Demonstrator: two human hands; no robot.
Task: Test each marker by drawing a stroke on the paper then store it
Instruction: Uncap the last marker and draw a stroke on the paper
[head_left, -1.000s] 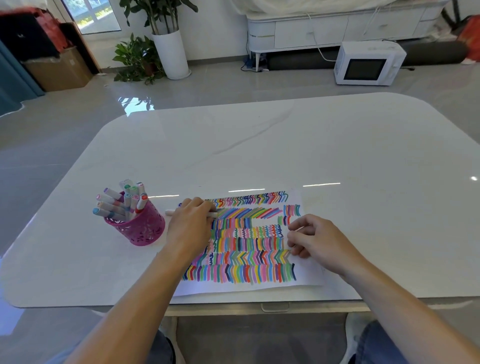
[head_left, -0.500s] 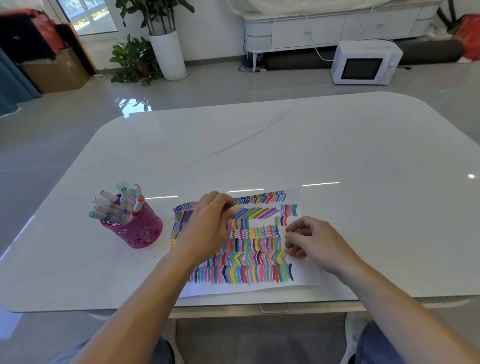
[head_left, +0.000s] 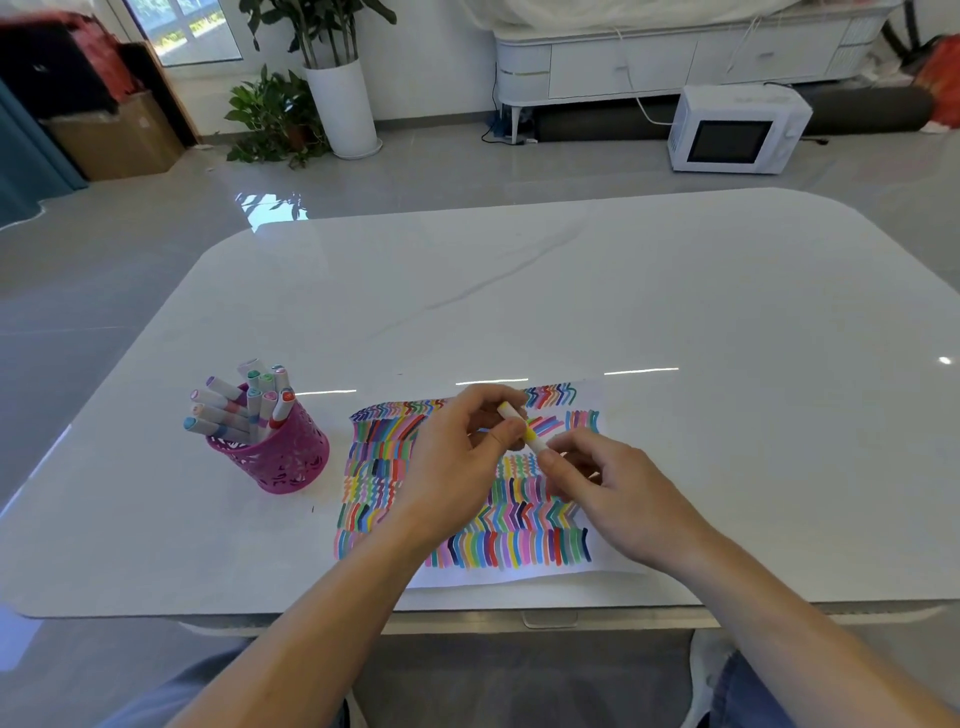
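Marker: a white-barrelled marker (head_left: 524, 428) with a yellow band is held tilted over the upper middle of the paper. Its upper end is pointed away and to the left, and its lower end is turned toward the right hand.
Left hand: the left hand (head_left: 457, 457) is raised over the paper. Its grip is closed on the marker, and the barrel is pinched between thumb and fingers at its upper half.
Right hand: the right hand (head_left: 618, 493) is brought in from the right. Its grip is kept narrow, with the fingertips curled round the marker's lower end. Whether a cap is seized there cannot be told.
Paper: a white sheet of paper (head_left: 519, 574) is laid flat at the near edge of the bench. It is filled with rows of short strokes in many colours, and a bare margin is left along its near side. Its middle is hidden by both hands.
Pen holder: a pink perforated pen holder (head_left: 280, 457) is stood upright on the bench to the left of the paper, near it but apart.
Stored markers: a bundle of stored markers (head_left: 249, 405) with coloured caps is leaned in the pen holder, caps upward and fanned toward the left.
Bench: a glossy white bench (head_left: 571, 291) with rounded corners is crossed by a thin grey vein.
Room beyond: a white microwave (head_left: 732, 132) is set on the grey floor at the far right. A tall plant in a white pot (head_left: 343, 104) is placed at the far left, with a cardboard box (head_left: 119, 135) further left.
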